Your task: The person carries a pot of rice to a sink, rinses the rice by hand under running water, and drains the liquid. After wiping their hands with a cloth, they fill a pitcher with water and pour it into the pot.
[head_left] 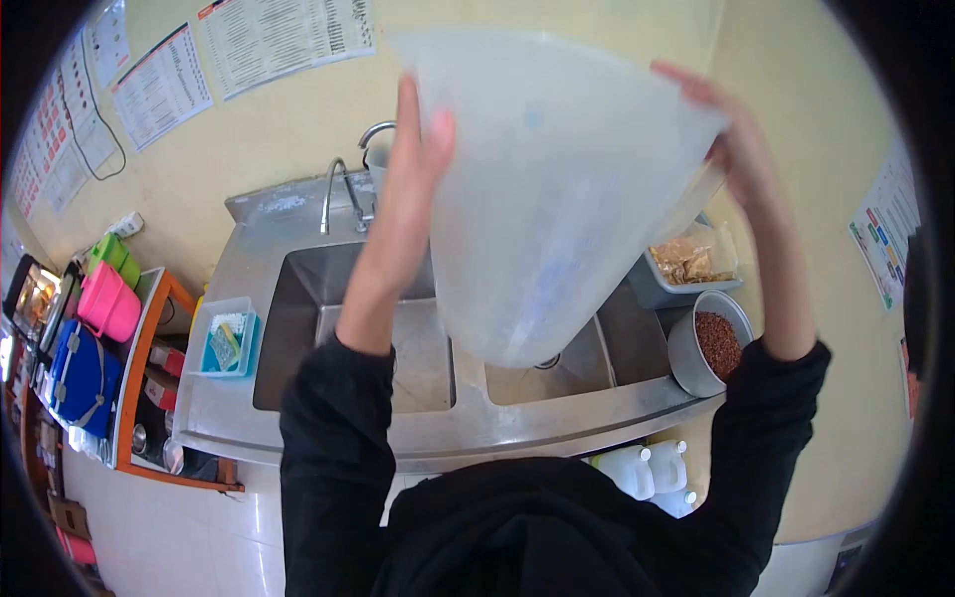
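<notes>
A large, cloudy-white translucent plastic jug (pixel 542 209) is held up over the double sink, its wide rim at the top and its narrower base toward me. My left hand (pixel 416 164) presses against its left side near the rim, with the thumb showing on the wall. On the other side, my right hand (pixel 731 139) grips the rim at the upper right, its fingers partly hidden behind the jug. What looks like a handle runs down the jug's right side below that hand. The inside of the jug is not visible.
Below are the steel sink's left basin (pixel 418 348) and right basin (pixel 587 373), with a curved faucet (pixel 333 194) behind. A pot of reddish-brown grains (pixel 681 353) and a grey tub (pixel 662 289) stand at right. At left sits a sponge tray (pixel 209 348).
</notes>
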The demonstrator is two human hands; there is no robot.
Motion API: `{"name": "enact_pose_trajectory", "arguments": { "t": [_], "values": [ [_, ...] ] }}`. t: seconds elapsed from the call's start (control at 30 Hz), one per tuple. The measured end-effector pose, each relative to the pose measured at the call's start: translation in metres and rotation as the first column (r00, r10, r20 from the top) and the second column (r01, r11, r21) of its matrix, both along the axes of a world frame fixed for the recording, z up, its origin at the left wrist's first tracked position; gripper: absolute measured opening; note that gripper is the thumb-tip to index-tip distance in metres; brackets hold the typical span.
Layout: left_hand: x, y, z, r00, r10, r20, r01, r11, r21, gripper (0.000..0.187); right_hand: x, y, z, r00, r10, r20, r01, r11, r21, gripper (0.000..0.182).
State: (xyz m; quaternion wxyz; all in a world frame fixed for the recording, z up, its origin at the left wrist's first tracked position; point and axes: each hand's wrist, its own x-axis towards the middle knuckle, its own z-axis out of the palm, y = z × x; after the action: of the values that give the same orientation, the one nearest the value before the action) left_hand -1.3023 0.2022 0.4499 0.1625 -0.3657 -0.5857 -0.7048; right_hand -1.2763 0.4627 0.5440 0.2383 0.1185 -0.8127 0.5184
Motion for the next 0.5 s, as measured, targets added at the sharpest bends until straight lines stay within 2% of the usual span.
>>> {"name": "enact_pose_trajectory", "arguments": {
  "t": [0.07, 0.2, 0.27, 0.33, 0.43, 0.5],
  "values": [
    [0.0, 0.008, -0.03, 0.999, -0.019, 0.046, 0.02, 1.0, -0.021, 0.068, -0.01, 0.013, -0.047, 0.997, -0.069, 0.016, 0.069, 0.997, 0.021, 0.034],
    [-0.014, 0.022, -0.115, 0.951, -0.029, 0.308, 0.063, 0.993, -0.103, 0.069, -0.023, 0.029, -0.155, 1.0, -0.008, 0.028, 0.013, 0.981, -0.195, 0.032],
    [-0.034, 0.031, -0.164, 0.906, -0.144, 0.398, 0.155, 0.988, 0.005, 0.069, -0.024, 0.031, -0.194, 0.998, -0.019, 0.055, 0.032, 0.97, -0.241, 0.034],
    [-0.042, 0.047, -0.195, 0.86, -0.134, 0.493, 0.138, 0.99, 0.029, 0.07, -0.024, 0.038, -0.226, 0.988, 0.009, 0.151, 0.043, 0.94, -0.339, 0.033],
    [-0.051, 0.074, -0.222, 0.804, -0.068, 0.591, 0.099, 0.995, -0.02, 0.07, -0.033, 0.063, -0.27, 0.975, -0.076, 0.21, 0.127, 0.963, -0.239, 0.034],
    [-0.057, 0.089, -0.236, 0.775, -0.059, 0.63, 0.098, 0.995, -0.028, 0.068, -0.038, 0.074, -0.289, 0.966, -0.075, 0.247, 0.145, 0.948, -0.282, 0.035]
  ]
}}
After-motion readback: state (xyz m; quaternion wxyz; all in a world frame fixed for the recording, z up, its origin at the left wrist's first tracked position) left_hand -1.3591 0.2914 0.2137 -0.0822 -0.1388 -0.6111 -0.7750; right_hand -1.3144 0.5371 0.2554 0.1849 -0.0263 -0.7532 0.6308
